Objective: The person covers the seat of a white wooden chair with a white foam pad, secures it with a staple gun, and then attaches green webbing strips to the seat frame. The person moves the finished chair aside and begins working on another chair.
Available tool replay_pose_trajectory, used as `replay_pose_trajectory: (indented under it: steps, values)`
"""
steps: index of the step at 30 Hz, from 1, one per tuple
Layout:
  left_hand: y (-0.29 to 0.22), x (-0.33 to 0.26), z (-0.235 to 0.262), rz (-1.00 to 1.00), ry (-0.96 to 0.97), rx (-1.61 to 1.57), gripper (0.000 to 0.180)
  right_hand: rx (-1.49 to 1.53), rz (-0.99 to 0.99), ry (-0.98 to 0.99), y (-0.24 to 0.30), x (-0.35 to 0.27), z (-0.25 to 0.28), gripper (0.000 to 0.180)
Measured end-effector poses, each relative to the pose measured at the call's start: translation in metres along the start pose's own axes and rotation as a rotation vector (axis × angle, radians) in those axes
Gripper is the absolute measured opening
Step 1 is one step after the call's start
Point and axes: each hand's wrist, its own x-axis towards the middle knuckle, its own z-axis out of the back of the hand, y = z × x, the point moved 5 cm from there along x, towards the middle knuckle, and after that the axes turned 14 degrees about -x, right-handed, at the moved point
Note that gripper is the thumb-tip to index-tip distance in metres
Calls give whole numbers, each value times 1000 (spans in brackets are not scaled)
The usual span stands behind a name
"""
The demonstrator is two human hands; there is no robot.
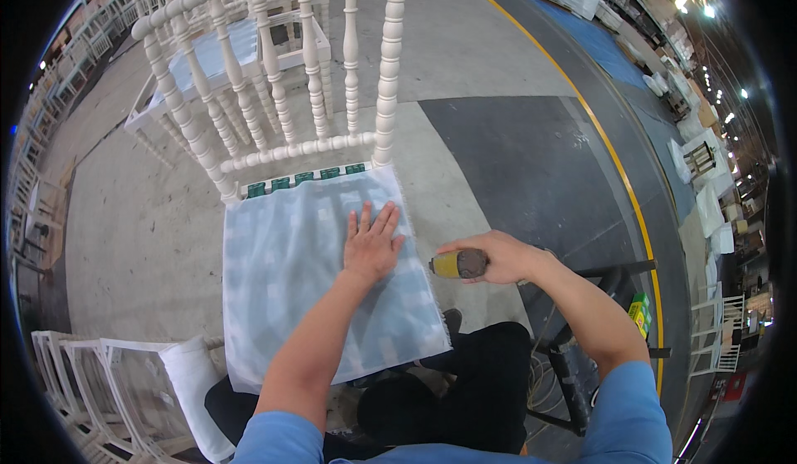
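Note:
A thin pale blue-white cloth (307, 290) lies over the seat of a white chair, its right edge frayed and its front hanging loose. Along the back of the seat, several green webbing pieces (305, 178) show beyond the cloth. Turned white spindles form the chair back (274, 99). My left hand (372, 244) rests flat on the cloth near its right side, fingers spread. Just right of the seat, my right hand (508, 256) grips a yellow-and-brown tool, apparently a staple gun (452, 264), held apart from the cloth. Its nose is hidden.
Another white chair (224, 57) stands beyond, with a pale blue seat. A white fabric roll (198, 393) leans at lower left by several white frames (108, 373). At right, a dark stand (573, 373) holds a green-yellow box (639, 313); hose (544, 385) lies beside it.

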Motion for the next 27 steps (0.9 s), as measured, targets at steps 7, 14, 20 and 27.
replay_pose_trajectory:
  steps: [7, 14, 20, 27]
  values:
    - [0, -1, 0, -4, -25, -38, 64, -100, -45, 153, -9, 41, -11, 71]
    - [1, 5, 2, -1, -47, -78, 60, -28, -47, 181, -16, 49, -7, 71]
    - [17, 40, 14, -26, -76, -21, 58, -15, -53, 95, -18, 65, 24, 72]
    - [16, 42, 7, -15, -43, -33, 58, -35, -59, 106, -31, 95, 28, 74]
